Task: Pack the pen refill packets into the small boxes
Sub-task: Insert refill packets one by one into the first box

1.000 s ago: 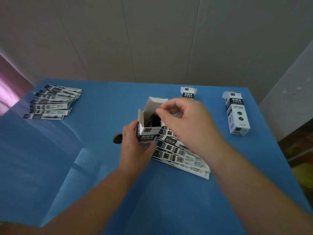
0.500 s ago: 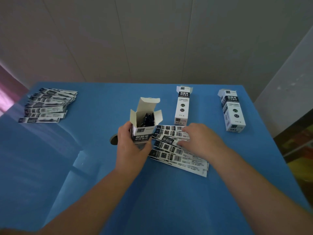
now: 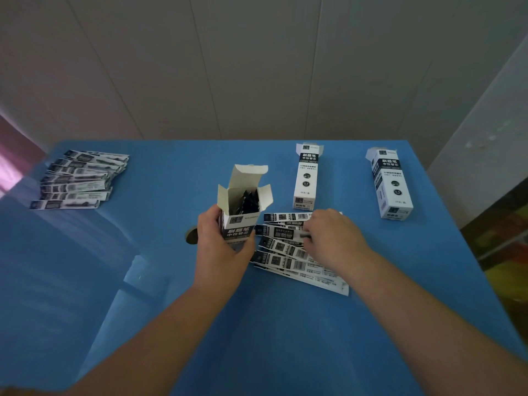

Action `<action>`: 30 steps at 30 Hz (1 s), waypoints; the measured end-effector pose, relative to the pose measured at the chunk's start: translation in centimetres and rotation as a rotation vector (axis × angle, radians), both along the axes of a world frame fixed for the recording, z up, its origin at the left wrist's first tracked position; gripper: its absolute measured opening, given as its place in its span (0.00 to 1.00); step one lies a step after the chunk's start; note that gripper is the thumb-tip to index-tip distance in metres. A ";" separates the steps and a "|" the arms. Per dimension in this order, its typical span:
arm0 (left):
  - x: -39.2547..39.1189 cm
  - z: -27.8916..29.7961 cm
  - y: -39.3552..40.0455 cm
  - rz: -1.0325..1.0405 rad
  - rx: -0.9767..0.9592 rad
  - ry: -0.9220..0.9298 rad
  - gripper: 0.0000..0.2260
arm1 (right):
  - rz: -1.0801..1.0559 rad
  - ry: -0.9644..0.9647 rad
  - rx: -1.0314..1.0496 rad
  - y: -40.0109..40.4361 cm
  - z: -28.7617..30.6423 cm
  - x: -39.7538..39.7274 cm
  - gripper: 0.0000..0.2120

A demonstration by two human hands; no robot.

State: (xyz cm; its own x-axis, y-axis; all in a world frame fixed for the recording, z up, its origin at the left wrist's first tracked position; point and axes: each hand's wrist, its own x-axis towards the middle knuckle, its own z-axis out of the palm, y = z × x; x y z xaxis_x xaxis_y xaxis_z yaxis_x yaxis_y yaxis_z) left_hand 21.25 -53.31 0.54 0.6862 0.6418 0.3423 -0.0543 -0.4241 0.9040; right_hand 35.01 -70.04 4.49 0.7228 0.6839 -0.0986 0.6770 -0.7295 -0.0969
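Thin plastic-and-card packets (image 3: 288, 248) are fanned on the blue counter (image 3: 160, 281), and the right hand (image 3: 333, 238) is laid over their far ends, its fingers curled down onto one packet (image 3: 281, 232); whether that packet is already pinched or only touched cannot be told. The left hand (image 3: 220, 247) is wrapped round the lower half of the open box (image 3: 243, 212), which is held upright with its flaps spread and dark packets showing inside.

Each packet is judged light, flat and bendy, with a glossy face that is likely to slide over its neighbours. A single one is best taken by an edge near one end, between thumb and fingertip, so that the rest are not dragged along. The box is thin card and would be crushed by a hard squeeze.

Two shut boxes (image 3: 305, 178) (image 3: 391, 184) lie beyond, and another stack (image 3: 77, 178) lies far left.
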 end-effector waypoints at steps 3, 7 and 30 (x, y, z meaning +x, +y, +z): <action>0.0 0.0 0.0 0.004 -0.005 0.016 0.28 | -0.004 0.021 -0.003 0.1 0.2 0.1 0.08; -0.1 0.1 -0.1 -0.001 0.002 0.002 0.29 | 0.008 0.025 0.019 0.1 -0.1 0.3 0.07; 0.1 -0.2 0.1 0.022 0.017 0.032 0.30 | -0.233 0.626 0.979 -3.2 10.3 -0.2 0.01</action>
State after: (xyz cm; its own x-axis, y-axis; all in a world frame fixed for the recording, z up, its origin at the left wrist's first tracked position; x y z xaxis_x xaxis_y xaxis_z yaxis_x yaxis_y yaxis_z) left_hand 21.39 -53.21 0.38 0.6825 0.6514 0.3314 -0.0156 -0.4403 0.8977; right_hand 34.82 -73.21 14.80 0.8519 0.5236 0.0129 0.1740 -0.2597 -0.9499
